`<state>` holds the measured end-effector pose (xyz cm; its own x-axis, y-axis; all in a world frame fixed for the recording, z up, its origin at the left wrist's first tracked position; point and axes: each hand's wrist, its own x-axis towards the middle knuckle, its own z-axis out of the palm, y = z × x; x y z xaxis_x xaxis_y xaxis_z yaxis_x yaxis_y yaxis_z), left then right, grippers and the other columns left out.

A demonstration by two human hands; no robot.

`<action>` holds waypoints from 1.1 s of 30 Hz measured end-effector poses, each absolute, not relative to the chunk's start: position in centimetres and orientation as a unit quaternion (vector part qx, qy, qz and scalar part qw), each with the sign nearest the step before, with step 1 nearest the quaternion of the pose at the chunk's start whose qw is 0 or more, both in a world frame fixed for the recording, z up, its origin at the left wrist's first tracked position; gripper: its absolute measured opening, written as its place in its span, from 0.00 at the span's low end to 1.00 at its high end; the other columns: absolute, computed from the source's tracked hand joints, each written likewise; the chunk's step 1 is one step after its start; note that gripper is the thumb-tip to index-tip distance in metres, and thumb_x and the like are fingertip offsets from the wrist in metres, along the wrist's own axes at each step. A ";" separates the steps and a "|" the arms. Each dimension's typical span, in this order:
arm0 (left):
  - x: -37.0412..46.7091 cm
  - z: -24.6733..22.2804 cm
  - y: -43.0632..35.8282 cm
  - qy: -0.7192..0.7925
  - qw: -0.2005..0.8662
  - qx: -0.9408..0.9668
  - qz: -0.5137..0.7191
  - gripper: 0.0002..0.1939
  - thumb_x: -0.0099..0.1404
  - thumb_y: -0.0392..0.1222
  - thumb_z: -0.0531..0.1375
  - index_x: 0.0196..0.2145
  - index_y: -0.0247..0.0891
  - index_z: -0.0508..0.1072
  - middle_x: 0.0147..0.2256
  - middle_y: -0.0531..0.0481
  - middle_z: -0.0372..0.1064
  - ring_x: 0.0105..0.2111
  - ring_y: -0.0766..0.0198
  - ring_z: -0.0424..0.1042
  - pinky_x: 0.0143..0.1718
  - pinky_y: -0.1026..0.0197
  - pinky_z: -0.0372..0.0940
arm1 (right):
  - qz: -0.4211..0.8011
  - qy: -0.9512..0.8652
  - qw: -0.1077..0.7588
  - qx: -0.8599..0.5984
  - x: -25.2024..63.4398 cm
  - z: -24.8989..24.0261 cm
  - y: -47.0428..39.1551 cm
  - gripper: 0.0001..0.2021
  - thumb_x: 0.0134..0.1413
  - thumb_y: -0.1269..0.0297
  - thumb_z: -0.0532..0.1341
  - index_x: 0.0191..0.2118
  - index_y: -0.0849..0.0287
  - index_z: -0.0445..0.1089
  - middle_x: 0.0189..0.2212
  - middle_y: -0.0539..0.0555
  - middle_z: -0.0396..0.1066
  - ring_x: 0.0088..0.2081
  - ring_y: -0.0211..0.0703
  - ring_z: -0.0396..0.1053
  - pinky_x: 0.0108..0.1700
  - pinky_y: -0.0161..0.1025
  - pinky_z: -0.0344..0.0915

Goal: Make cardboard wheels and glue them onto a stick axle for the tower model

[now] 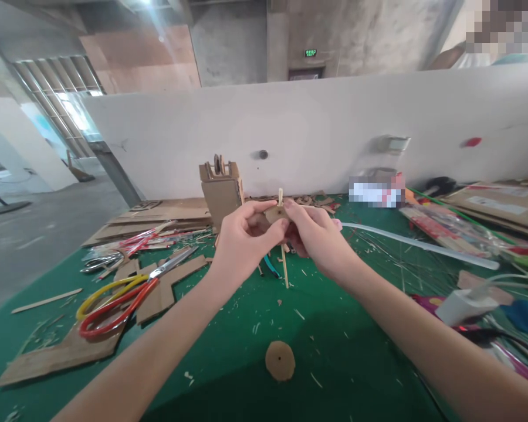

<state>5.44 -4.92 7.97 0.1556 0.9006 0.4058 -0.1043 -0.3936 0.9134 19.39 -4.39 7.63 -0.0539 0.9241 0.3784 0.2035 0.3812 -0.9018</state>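
Observation:
Above the middle of the green table, my left hand (249, 237) and my right hand (317, 237) pinch a small cardboard disc (274, 215) between thumbs and fingers. A thin wooden stick (284, 271) shows above and below the disc; whether it passes through it or behind it I cannot tell. Nearer to me lies a loose round cardboard disc (280, 369) with a small hole at its centre. Behind my left hand stands a cardboard tower (221, 202) with small discs on a stick at its top. Something teal lies partly hidden below my hands.
Scissors (114, 299) with red and yellow handles lie on cardboard scraps (66, 354) at left. A translucent glue stick (422, 243), a white charger (466, 306) with cables, and packets lie at right. A white partition (308, 129) closes the table's back; a person shows beyond it.

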 end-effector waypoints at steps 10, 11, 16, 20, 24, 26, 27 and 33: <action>5.7 8.5 -4.9 0.294 0.636 0.481 0.528 0.11 0.60 0.46 0.61 0.32 0.33 0.72 0.24 0.47 0.71 0.22 0.65 0.71 0.21 0.64 0.66 | 0.337 -0.622 0.548 -0.447 19.2 6.7 -3.3 0.19 0.61 0.50 0.52 0.24 0.58 0.62 0.17 0.47 0.56 0.19 0.33 0.54 0.19 0.33 0.47; 5.7 8.6 -4.8 0.304 0.638 0.479 0.521 0.13 0.61 0.48 0.60 0.30 0.33 0.71 0.23 0.47 0.70 0.21 0.65 0.70 0.20 0.64 0.65 | 0.336 -0.624 0.545 -0.448 19.2 6.7 -3.3 0.19 0.61 0.50 0.52 0.24 0.58 0.61 0.16 0.46 0.55 0.18 0.33 0.53 0.19 0.32 0.46; 5.8 8.8 -4.7 0.357 0.612 0.503 0.495 0.19 0.63 0.50 0.57 0.20 0.35 0.67 0.17 0.49 0.65 0.14 0.67 0.64 0.13 0.65 0.59 | 0.373 -0.626 0.539 -0.424 18.9 7.5 -4.3 0.20 0.62 0.52 0.51 0.23 0.58 0.59 0.15 0.45 0.53 0.17 0.31 0.48 0.19 0.32 0.46; 6.0 8.9 -4.8 0.354 0.603 0.508 0.503 0.16 0.62 0.47 0.56 0.20 0.36 0.67 0.16 0.50 0.64 0.13 0.67 0.64 0.13 0.65 0.59 | 0.406 -0.611 0.545 -0.407 18.2 8.2 -5.3 0.21 0.62 0.49 0.50 0.23 0.57 0.59 0.16 0.46 0.54 0.17 0.32 0.52 0.19 0.32 0.49; 6.1 8.9 -4.9 0.356 0.600 0.507 0.506 0.15 0.61 0.45 0.56 0.20 0.37 0.67 0.16 0.50 0.63 0.13 0.67 0.63 0.13 0.65 0.59 | 0.449 -0.604 0.537 -0.381 17.8 7.8 -5.3 0.23 0.62 0.46 0.47 0.25 0.57 0.60 0.17 0.48 0.57 0.18 0.33 0.55 0.18 0.31 0.49; 6.1 8.8 -4.9 0.357 0.600 0.505 0.507 0.14 0.61 0.45 0.56 0.21 0.37 0.67 0.16 0.51 0.63 0.13 0.68 0.63 0.13 0.65 0.58 | 0.472 -0.591 0.539 -0.371 17.8 7.4 -5.0 0.22 0.63 0.47 0.47 0.25 0.57 0.60 0.18 0.48 0.59 0.17 0.33 0.56 0.17 0.31 0.49; 6.1 8.8 -4.9 0.358 0.601 0.504 0.506 0.13 0.61 0.45 0.56 0.21 0.36 0.68 0.16 0.51 0.63 0.13 0.68 0.63 0.13 0.66 0.58 | 0.483 -0.584 0.540 -0.366 17.9 7.2 -4.9 0.21 0.63 0.49 0.47 0.25 0.57 0.59 0.18 0.48 0.59 0.17 0.33 0.56 0.17 0.31 0.49; 6.0 8.8 -4.8 0.354 0.629 0.485 0.494 0.13 0.61 0.45 0.55 0.24 0.35 0.70 0.18 0.51 0.64 0.15 0.68 0.64 0.15 0.65 0.61 | 0.535 -0.562 0.536 -0.333 18.2 7.3 -4.7 0.17 0.59 0.58 0.49 0.22 0.58 0.60 0.18 0.48 0.59 0.17 0.33 0.57 0.16 0.31 0.50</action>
